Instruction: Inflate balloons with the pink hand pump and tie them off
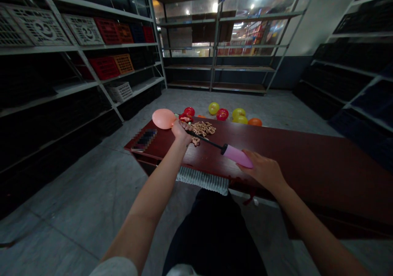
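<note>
My left hand is closed around the neck of a partly filled peach balloon and the front end of a hand balloon pump. From there the pump's black rod runs right to its pink-purple barrel, pulled well out. My right hand grips the barrel's rear end. Under and behind the rod, a pile of small beige limp pieces, seemingly uninflated balloons, lies on the dark red table. The nozzle is hidden inside my left fist.
Inflated yellow, red and orange balloons lie beyond the table's far edge. A blurred phone-like object rests at the table's left end. Grey ribbed fabric hangs at the near edge. Shelves with crates stand around.
</note>
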`<state>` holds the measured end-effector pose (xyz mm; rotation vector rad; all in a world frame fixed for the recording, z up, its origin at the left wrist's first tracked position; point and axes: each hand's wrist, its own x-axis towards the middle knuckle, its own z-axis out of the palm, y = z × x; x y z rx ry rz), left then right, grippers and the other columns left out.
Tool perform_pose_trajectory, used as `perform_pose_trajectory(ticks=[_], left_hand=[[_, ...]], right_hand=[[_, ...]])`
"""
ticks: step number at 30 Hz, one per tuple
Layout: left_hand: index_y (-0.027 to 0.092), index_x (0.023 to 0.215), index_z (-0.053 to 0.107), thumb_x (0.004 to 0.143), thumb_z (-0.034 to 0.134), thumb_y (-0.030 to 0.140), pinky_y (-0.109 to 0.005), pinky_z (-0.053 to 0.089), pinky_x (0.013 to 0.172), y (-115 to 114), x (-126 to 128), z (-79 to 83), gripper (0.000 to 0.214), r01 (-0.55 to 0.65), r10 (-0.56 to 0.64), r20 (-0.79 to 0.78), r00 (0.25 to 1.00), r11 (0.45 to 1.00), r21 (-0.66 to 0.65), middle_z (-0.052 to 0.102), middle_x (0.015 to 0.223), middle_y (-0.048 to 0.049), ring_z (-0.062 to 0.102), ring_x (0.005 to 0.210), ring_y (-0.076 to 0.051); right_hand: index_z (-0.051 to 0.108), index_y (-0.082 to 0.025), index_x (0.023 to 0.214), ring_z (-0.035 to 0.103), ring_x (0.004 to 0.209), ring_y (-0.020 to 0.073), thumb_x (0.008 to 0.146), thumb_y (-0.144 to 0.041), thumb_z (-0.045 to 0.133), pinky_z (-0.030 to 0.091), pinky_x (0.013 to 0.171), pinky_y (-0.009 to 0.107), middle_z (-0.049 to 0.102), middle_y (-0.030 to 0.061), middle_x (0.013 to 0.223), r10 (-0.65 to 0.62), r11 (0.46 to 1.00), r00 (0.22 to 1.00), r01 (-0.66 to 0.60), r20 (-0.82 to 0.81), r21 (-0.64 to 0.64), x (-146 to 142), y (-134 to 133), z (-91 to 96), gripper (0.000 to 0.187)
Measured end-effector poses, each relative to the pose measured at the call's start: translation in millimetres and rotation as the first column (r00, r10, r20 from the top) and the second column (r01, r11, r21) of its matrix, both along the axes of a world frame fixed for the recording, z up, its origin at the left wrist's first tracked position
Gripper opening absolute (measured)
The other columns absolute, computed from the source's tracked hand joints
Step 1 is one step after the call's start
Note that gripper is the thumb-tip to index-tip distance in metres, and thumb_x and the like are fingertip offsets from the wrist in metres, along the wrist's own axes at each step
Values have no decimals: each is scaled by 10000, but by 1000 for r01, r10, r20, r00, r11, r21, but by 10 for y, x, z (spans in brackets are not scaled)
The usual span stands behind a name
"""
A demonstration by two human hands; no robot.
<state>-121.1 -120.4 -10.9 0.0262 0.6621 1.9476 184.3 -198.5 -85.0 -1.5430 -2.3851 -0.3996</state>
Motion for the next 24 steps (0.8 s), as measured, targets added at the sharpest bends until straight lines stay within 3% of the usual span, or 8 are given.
perform_pose_trajectory(ticks=[7, 13, 18, 24], left_hand=[[207, 627, 289, 1005, 431, 155, -206, 174, 381, -122, 261, 70, 407, 35, -34, -21, 999, 998, 44, 221, 450, 86, 210, 333, -50], [209, 627, 299, 1027, 455, 220, -214, 158, 373, -200, 526, 93, 430, 89, -89, 0, 996, 992, 86, 203, 449, 83, 211, 334, -61], [210, 623, 299, 1012, 478, 226, -209, 191, 370, -135, 474, 92, 429, 103, -104, 7, 995, 993, 54, 221, 456, 83, 220, 336, -60], [208, 628, 274, 965, 496, 159, -195, 209, 374, 35, 313, -34, 407, 53, -53, 24, 998, 999, 7, 235, 454, 88, 222, 332, -47]], right_hand=[[644, -210, 1326, 765, 895, 281, 923, -519, 595, 544, 692, 351, 778, 116, 1204, 42, 997, 993, -49, -112, -60, -334, 77, 129, 510], [660, -222, 1301, 762, 847, 279, 896, -561, 638, 518, 639, 329, 801, 112, 1099, 29, 998, 989, -37, -147, -49, -688, 102, 357, 529], [633, -235, 1314, 756, 871, 264, 932, -548, 598, 491, 637, 310, 776, 106, 1186, 21, 998, 994, -27, -110, -52, -739, 95, 387, 495], [569, -242, 1386, 741, 933, 269, 980, -564, 526, 480, 677, 309, 748, 128, 1240, -12, 998, 1000, 13, 17, -64, -585, 120, 321, 520]])
